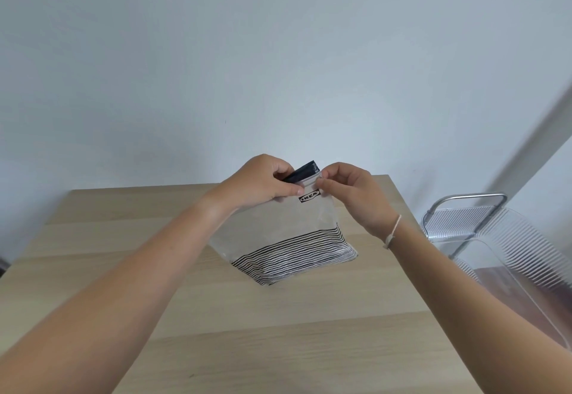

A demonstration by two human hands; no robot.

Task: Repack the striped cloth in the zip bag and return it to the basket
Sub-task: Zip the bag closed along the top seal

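A: Where does the zip bag [288,223] sit, and which way does it point?

B: It stands upright on the light wood tabletop [123,269], bottom edge resting on the surface, sealed end up. Its long axis runs roughly vertical, leaning a little away from the camera. The bottom edge runs diagonally, its left corner nearer the camera than its right.

A: And the striped cloth [294,254]?

B: Inside the bag, folded and settled at the bottom. Its black-and-cream stripes run along the bag's width. The clear upper half of the bag shows no cloth.

A: What are the hands doing?

B: Both pinch the top strip. The left hand [263,183] is closed on the left part of the dark zip band [301,172], thumb in front. The right hand [349,189] nips the strip just right of it with thumb and forefinger, the other fingers loosely curled. A thin string band circles the right wrist.

A: Anything nearby?

B: A clear ribbed basket [507,257] lies at the right edge of the tabletop, well apart from the bag. Behind it stands a metal-framed piece [464,208]. A pale wall [278,53] fills the background.

A: What is hard to make out?

B: Whether the zip is fully closed; the fingers cover much of it. The right forearm crosses the basket's near end, and the frame cuts off its right side.
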